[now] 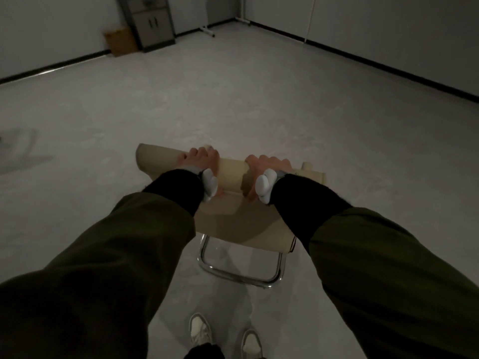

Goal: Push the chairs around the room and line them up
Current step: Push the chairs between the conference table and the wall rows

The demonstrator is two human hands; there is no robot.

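A cream-coloured chair with a chrome tube base stands on the floor right in front of me, its back towards me. My left hand grips the top of the backrest left of its middle, fingers curled over the edge. My right hand grips the same top edge a little to the right. Both wrists carry white and grey bands. The seat is hidden behind the backrest.
A grey cabinet and a brown cardboard box stand against the far left wall. A white stand foot sits near the far corner. Pale open floor stretches ahead. My shoes show below the chair.
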